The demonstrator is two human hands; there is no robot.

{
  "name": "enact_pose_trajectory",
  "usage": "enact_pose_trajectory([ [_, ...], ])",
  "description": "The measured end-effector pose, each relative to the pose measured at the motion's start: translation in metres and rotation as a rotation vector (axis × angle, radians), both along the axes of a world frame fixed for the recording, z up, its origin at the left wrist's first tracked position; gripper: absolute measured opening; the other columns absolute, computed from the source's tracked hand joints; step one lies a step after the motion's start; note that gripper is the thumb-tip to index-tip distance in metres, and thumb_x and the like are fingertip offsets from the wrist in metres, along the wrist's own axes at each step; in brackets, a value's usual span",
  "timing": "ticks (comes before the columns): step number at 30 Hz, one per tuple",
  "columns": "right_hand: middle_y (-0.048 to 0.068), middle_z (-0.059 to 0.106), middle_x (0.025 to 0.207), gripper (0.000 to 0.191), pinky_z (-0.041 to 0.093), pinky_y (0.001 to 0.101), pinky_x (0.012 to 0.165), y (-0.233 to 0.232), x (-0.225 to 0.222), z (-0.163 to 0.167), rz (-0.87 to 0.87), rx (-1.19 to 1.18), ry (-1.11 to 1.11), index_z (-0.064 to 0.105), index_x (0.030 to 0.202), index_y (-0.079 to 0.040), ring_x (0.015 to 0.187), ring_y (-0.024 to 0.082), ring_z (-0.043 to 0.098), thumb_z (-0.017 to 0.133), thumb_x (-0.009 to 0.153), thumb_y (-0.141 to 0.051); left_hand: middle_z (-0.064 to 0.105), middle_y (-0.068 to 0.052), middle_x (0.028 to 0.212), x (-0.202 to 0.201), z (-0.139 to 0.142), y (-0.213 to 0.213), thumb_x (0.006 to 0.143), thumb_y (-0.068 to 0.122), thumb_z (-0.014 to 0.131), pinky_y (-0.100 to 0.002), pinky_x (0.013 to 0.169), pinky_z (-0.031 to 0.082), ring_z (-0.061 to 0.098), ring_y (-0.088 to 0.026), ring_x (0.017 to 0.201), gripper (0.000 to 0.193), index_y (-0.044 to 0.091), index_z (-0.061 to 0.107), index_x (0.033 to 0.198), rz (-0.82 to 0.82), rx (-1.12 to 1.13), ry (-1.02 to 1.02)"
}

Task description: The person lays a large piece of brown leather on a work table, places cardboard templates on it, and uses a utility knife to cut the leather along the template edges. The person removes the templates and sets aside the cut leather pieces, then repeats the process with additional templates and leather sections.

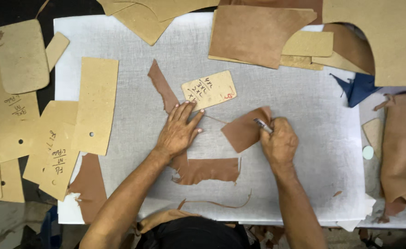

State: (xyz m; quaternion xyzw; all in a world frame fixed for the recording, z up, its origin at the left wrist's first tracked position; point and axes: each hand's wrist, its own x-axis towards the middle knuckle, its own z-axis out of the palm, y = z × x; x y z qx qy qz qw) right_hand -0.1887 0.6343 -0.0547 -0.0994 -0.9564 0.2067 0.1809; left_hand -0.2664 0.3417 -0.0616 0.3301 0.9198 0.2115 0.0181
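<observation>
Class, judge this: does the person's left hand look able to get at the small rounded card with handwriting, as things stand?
Probably yes: the left hand lies flat just below the card, fingertips near its edge, with nothing between.

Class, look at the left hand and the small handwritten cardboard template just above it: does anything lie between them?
Nothing visible does. The left hand lies flat, its fingertips right at the lower edge of the small tan cardboard template, on the white cutting board.

Bare forearms, no sleeves – left hand (177, 131), right hand (280, 144) ungloved – dark top.
</observation>
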Motion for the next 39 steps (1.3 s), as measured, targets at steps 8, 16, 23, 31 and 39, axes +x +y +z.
enact_pose_trajectory([
  [8, 0.018, 0.076, 0.105, 0.034, 0.058, 0.0428, 0.079, 0.051, -0.195, 0.036, 0.299, -0.223, 0.069, 0.07, 0.119, -0.005, 0.092, 0.033, 0.075, 0.071, 0.085, 0.002, 0.054, -0.018, 0.138, -0.005, -0.003, -0.026, 0.096, 0.021, 0.066, -0.05, 0.113, 0.038, 0.05, -0.035, 0.132, 0.045, 0.002, 0.058, 0.137, 0.303, 0.155, 0.019],
  [16, 0.015, 0.076, 0.1, 0.019, 0.058, 0.0391, 0.074, 0.099, -0.367, 0.054, 0.097, -0.36, 0.34, 0.07, 0.113, 0.002, 0.085, 0.025, 0.073, 0.063, 0.096, 0.007, 0.062, -0.014, 0.124, -0.012, -0.006, -0.048, 0.094, 0.003, 0.061, -0.046, 0.104, 0.045, 0.057, -0.033, 0.118, 0.031, 0.003, 0.063, 0.125, 0.418, 0.257, 0.102],
  [23, 0.02, 0.072, 0.096, 0.014, 0.054, 0.0478, 0.079, 0.082, -0.298, 0.023, 0.032, -0.099, 0.121, 0.07, 0.108, 0.001, 0.087, 0.035, 0.071, 0.073, 0.098, -0.008, 0.066, -0.017, 0.119, -0.011, -0.017, -0.06, 0.081, -0.016, 0.049, -0.047, 0.102, 0.049, 0.062, -0.037, 0.115, 0.044, 0.0, 0.062, 0.121, 0.437, 0.426, 0.104],
  [31, 0.027, 0.05, 0.15, 0.071, 0.032, 0.0552, 0.118, -0.016, -0.158, 0.039, 0.317, 0.315, 0.005, 0.054, 0.149, 0.0, 0.14, 0.043, 0.047, 0.085, 0.091, -0.029, 0.068, -0.016, 0.117, -0.007, -0.026, -0.063, 0.084, -0.016, 0.05, -0.046, 0.103, 0.05, 0.063, -0.036, 0.114, 0.041, 0.001, 0.062, 0.119, 0.507, 0.484, 0.116],
  [39, 0.02, 0.063, 0.135, 0.068, 0.044, 0.0494, 0.111, -0.07, -0.151, 0.031, 0.649, 0.207, -0.567, 0.06, 0.141, -0.006, 0.128, 0.036, 0.055, 0.081, 0.078, -0.02, 0.067, -0.011, 0.121, -0.01, -0.023, -0.072, 0.092, -0.014, 0.047, -0.042, 0.108, 0.049, 0.062, -0.03, 0.117, 0.037, 0.003, 0.062, 0.121, 0.473, 0.558, 0.002],
])
